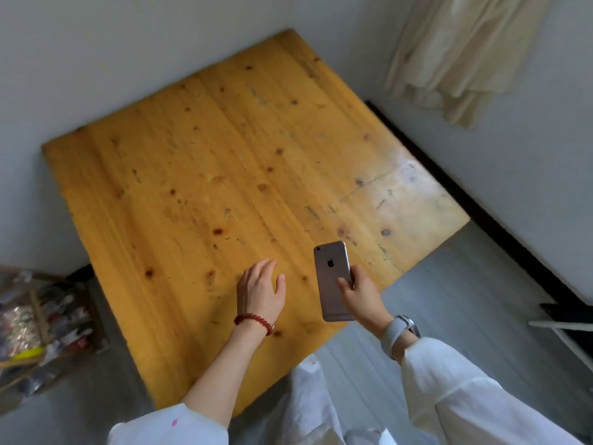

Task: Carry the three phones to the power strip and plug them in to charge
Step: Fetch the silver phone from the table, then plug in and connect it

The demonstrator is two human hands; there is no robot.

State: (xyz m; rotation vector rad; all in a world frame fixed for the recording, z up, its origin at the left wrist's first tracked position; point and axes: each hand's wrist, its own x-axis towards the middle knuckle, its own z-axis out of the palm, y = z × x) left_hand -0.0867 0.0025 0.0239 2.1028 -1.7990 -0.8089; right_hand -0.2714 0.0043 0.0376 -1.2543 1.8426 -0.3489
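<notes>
A grey phone (332,277) with a logo on its back is held upright over the near right part of the wooden table (199,175), back side facing me. My right hand (361,295) grips its lower right edge. My left hand (261,289), with a red bead bracelet on the wrist, hovers palm down just above the tabletop to the left of the phone, fingers loosely apart and holding nothing. I see only this one phone. No power strip or charging cable shows in the head view.
The table stands in a corner against white walls. A cream curtain (462,56) hangs at the upper right. A cluttered box (35,329) sits on the floor at the left. A white frame (564,332) stands on the grey floor at the right.
</notes>
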